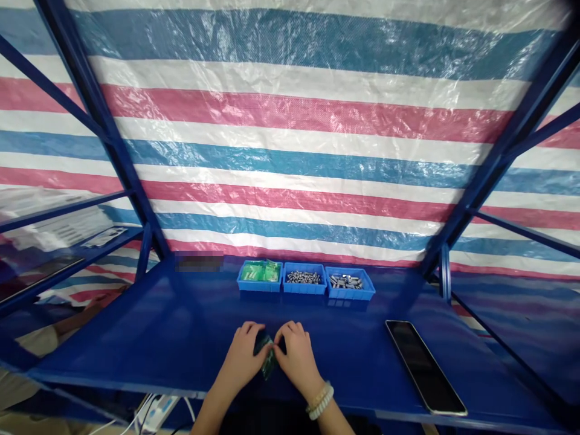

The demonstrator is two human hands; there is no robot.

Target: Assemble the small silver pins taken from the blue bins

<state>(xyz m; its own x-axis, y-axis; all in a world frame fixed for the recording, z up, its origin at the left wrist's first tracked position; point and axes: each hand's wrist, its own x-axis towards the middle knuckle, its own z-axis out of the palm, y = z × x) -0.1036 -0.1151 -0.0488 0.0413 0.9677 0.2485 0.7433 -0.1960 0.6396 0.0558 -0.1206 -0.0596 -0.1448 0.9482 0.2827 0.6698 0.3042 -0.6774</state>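
Note:
Over the front middle of the blue table, a small, see-through plastic bag with a greenish tint is between my hands. My left hand is closed, thumb and fingers pinching the bag's left side. From the other side, my right hand pinches the bag's upper edge, its thumb and forefinger close to my left thumb. I cannot make out what, if anything, the bag contains. A pale beaded bracelet circles my right wrist.
Along the back stand three blue bins: one with green-and-clear packets, one with small metal parts, one with metal cylinders. A dark tablet lies right. Blue frame posts flank the table. Another person's arm shows left.

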